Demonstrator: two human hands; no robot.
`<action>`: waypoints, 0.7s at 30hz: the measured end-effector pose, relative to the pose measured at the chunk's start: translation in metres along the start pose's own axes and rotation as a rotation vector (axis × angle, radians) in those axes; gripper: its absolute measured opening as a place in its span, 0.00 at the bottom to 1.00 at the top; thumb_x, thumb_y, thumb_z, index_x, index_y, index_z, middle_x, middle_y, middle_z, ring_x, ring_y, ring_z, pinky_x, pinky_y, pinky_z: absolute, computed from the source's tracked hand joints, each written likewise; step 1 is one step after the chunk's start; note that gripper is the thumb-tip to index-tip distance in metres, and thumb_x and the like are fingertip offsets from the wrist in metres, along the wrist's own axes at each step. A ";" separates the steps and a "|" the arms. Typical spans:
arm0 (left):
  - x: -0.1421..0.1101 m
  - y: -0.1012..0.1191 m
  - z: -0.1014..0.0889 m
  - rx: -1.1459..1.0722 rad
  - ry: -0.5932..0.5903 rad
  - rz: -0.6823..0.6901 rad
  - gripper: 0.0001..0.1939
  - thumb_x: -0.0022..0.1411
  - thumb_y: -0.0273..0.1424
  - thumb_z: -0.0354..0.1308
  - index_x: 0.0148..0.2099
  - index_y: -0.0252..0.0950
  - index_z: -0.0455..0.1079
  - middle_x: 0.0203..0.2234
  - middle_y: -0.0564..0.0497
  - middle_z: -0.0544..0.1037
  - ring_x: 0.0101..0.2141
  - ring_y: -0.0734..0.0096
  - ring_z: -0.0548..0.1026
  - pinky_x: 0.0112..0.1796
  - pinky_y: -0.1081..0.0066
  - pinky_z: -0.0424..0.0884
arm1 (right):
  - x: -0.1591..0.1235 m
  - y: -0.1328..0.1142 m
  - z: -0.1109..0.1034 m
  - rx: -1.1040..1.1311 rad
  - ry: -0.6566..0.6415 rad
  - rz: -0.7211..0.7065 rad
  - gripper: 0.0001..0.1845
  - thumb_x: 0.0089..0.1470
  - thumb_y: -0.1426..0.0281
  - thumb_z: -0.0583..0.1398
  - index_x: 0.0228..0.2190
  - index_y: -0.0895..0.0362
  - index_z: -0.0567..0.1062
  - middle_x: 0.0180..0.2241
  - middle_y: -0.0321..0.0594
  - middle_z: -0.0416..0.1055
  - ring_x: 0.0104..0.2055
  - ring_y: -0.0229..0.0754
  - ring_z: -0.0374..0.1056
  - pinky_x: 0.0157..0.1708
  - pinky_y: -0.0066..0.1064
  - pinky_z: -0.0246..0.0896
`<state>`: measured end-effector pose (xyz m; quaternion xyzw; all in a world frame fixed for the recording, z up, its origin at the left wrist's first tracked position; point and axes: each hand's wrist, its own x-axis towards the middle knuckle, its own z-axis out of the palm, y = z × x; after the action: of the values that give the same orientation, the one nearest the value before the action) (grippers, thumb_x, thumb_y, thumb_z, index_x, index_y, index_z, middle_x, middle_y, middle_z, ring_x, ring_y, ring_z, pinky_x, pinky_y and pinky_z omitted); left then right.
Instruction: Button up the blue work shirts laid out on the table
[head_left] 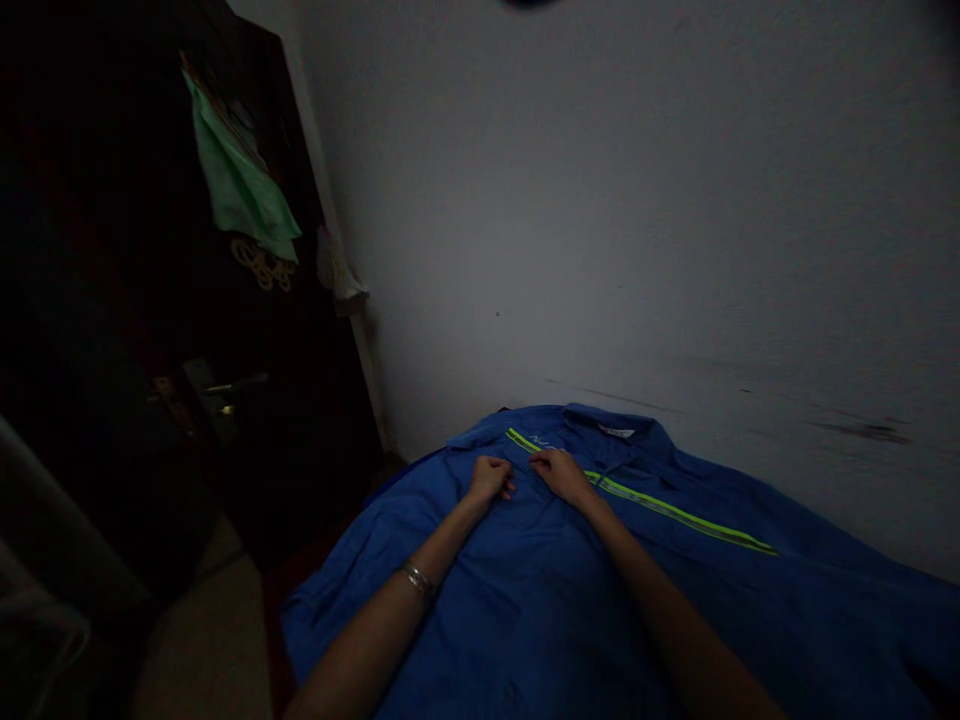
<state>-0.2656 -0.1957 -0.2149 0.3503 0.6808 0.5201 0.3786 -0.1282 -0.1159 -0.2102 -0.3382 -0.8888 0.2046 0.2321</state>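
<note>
A blue work jacket lies spread out in front of me, its collar towards the wall. A yellow-green and grey reflective stripe crosses its chest, with white lettering just above. My left hand is closed in a pinch over the chest, below the stripe's left part; whatever is between its fingertips is too small to make out. Close by on the right, my right hand pinches the jacket's cloth at the stripe, covering part of it. A small gap separates the two hands. A metal bracelet circles my left wrist.
A pale wall with dark scuffs rises behind the jacket. At the left stands a dark door with a metal handle. A green cloth hangs on it, and a whitish plastic bag hangs beside it. The light is dim.
</note>
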 end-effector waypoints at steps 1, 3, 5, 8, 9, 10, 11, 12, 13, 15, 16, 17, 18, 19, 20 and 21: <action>0.001 0.000 0.000 -0.006 -0.002 -0.007 0.09 0.56 0.26 0.50 0.25 0.28 0.64 0.13 0.54 0.68 0.12 0.82 0.65 0.14 0.82 0.62 | 0.000 0.000 0.001 -0.001 -0.004 -0.007 0.16 0.50 0.70 0.52 0.38 0.59 0.75 0.38 0.44 0.73 0.41 0.41 0.68 0.40 0.25 0.57; 0.002 0.001 0.000 -0.019 -0.006 -0.023 0.09 0.57 0.28 0.50 0.26 0.28 0.64 0.16 0.53 0.69 0.14 0.80 0.68 0.15 0.80 0.65 | 0.000 0.001 0.000 -0.003 -0.027 -0.022 0.15 0.50 0.71 0.53 0.38 0.59 0.75 0.38 0.44 0.73 0.40 0.41 0.68 0.38 0.26 0.58; 0.004 0.003 0.002 -0.030 -0.011 -0.033 0.10 0.57 0.31 0.50 0.28 0.28 0.64 0.18 0.52 0.70 0.15 0.78 0.69 0.16 0.77 0.67 | 0.001 0.001 -0.001 -0.014 -0.054 -0.036 0.15 0.49 0.71 0.54 0.38 0.58 0.75 0.37 0.44 0.73 0.38 0.42 0.68 0.36 0.26 0.58; 0.009 0.004 0.006 -0.031 -0.007 -0.030 0.10 0.56 0.33 0.52 0.31 0.29 0.64 0.20 0.52 0.71 0.16 0.77 0.70 0.16 0.78 0.66 | 0.004 0.004 -0.002 -0.018 -0.075 -0.072 0.14 0.47 0.71 0.57 0.37 0.58 0.76 0.34 0.43 0.74 0.36 0.42 0.69 0.34 0.27 0.58; 0.012 0.004 0.009 -0.027 0.002 -0.023 0.09 0.56 0.32 0.53 0.31 0.29 0.64 0.19 0.53 0.71 0.15 0.78 0.70 0.15 0.79 0.64 | 0.005 0.005 -0.002 -0.007 -0.073 -0.080 0.13 0.46 0.71 0.57 0.36 0.57 0.76 0.33 0.42 0.74 0.35 0.42 0.69 0.34 0.27 0.58; 0.014 0.003 0.011 -0.019 0.016 -0.014 0.09 0.55 0.32 0.54 0.30 0.29 0.64 0.18 0.53 0.70 0.14 0.79 0.68 0.14 0.80 0.62 | 0.006 0.007 -0.001 0.013 -0.065 -0.080 0.13 0.46 0.70 0.57 0.35 0.57 0.76 0.33 0.42 0.74 0.35 0.42 0.69 0.34 0.27 0.58; 0.015 0.003 0.014 -0.007 0.033 -0.003 0.08 0.54 0.31 0.54 0.28 0.29 0.64 0.16 0.55 0.69 0.12 0.81 0.66 0.12 0.81 0.60 | 0.007 0.008 0.000 0.039 -0.056 -0.075 0.12 0.46 0.70 0.58 0.35 0.57 0.76 0.32 0.41 0.74 0.34 0.41 0.69 0.33 0.27 0.58; 0.017 0.002 0.016 0.006 0.050 0.010 0.08 0.54 0.30 0.55 0.27 0.29 0.64 0.13 0.56 0.67 0.10 0.82 0.63 0.11 0.81 0.57 | 0.007 0.010 0.001 0.069 -0.048 -0.067 0.12 0.46 0.70 0.58 0.35 0.57 0.76 0.32 0.41 0.74 0.34 0.41 0.69 0.33 0.27 0.59; 0.018 0.002 0.018 0.020 0.067 0.023 0.09 0.54 0.30 0.55 0.25 0.30 0.63 0.10 0.58 0.64 0.09 0.82 0.60 0.10 0.81 0.54 | 0.008 0.011 0.002 0.100 -0.046 -0.061 0.13 0.46 0.70 0.58 0.35 0.57 0.76 0.32 0.41 0.74 0.34 0.41 0.69 0.33 0.27 0.59; 0.018 0.001 0.020 0.044 0.089 0.046 0.10 0.53 0.29 0.55 0.23 0.30 0.63 0.07 0.60 0.60 0.07 0.83 0.56 0.10 0.81 0.50 | 0.008 0.013 0.005 0.154 -0.049 -0.052 0.13 0.45 0.71 0.58 0.34 0.57 0.76 0.31 0.40 0.74 0.33 0.40 0.69 0.32 0.27 0.59; 0.017 0.001 0.020 0.053 0.093 0.056 0.10 0.53 0.30 0.55 0.22 0.31 0.62 0.06 0.60 0.60 0.06 0.83 0.56 0.10 0.81 0.49 | 0.009 0.014 0.006 0.176 -0.048 -0.047 0.12 0.44 0.71 0.58 0.34 0.57 0.76 0.30 0.40 0.74 0.32 0.40 0.69 0.32 0.27 0.59; 0.016 0.001 0.020 0.059 0.091 0.064 0.11 0.54 0.29 0.54 0.22 0.31 0.62 0.06 0.60 0.60 0.06 0.83 0.56 0.10 0.80 0.49 | 0.009 0.014 0.007 0.197 -0.045 -0.042 0.12 0.44 0.72 0.58 0.33 0.57 0.76 0.30 0.40 0.74 0.32 0.40 0.69 0.32 0.26 0.59; 0.014 0.001 0.019 0.064 0.086 0.069 0.11 0.54 0.29 0.54 0.21 0.31 0.62 0.06 0.59 0.60 0.06 0.83 0.56 0.10 0.80 0.49 | 0.009 0.014 0.008 0.217 -0.037 -0.032 0.11 0.43 0.72 0.58 0.32 0.57 0.76 0.29 0.40 0.74 0.31 0.39 0.69 0.32 0.26 0.59; 0.013 0.002 0.018 0.070 0.079 0.070 0.11 0.54 0.28 0.53 0.21 0.31 0.62 0.06 0.59 0.61 0.06 0.82 0.56 0.10 0.80 0.49 | 0.010 0.014 0.009 0.240 -0.030 -0.021 0.10 0.43 0.72 0.58 0.30 0.57 0.76 0.28 0.39 0.74 0.31 0.39 0.68 0.31 0.26 0.59; 0.011 0.003 0.017 0.076 0.071 0.069 0.11 0.53 0.27 0.53 0.20 0.31 0.62 0.06 0.58 0.62 0.06 0.82 0.56 0.10 0.80 0.49 | 0.011 0.013 0.009 0.272 -0.024 -0.010 0.09 0.42 0.73 0.58 0.29 0.57 0.76 0.27 0.39 0.74 0.30 0.39 0.68 0.31 0.26 0.59; 0.010 0.003 0.016 0.081 0.064 0.067 0.11 0.53 0.27 0.53 0.20 0.31 0.61 0.06 0.58 0.62 0.06 0.82 0.57 0.10 0.80 0.49 | 0.012 0.013 0.010 0.308 -0.017 0.002 0.08 0.42 0.73 0.58 0.28 0.57 0.76 0.27 0.39 0.73 0.30 0.39 0.68 0.30 0.26 0.59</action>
<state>-0.2560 -0.1789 -0.2160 0.3712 0.7009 0.5154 0.3244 -0.1347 -0.1009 -0.2222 -0.2975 -0.8485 0.3416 0.2736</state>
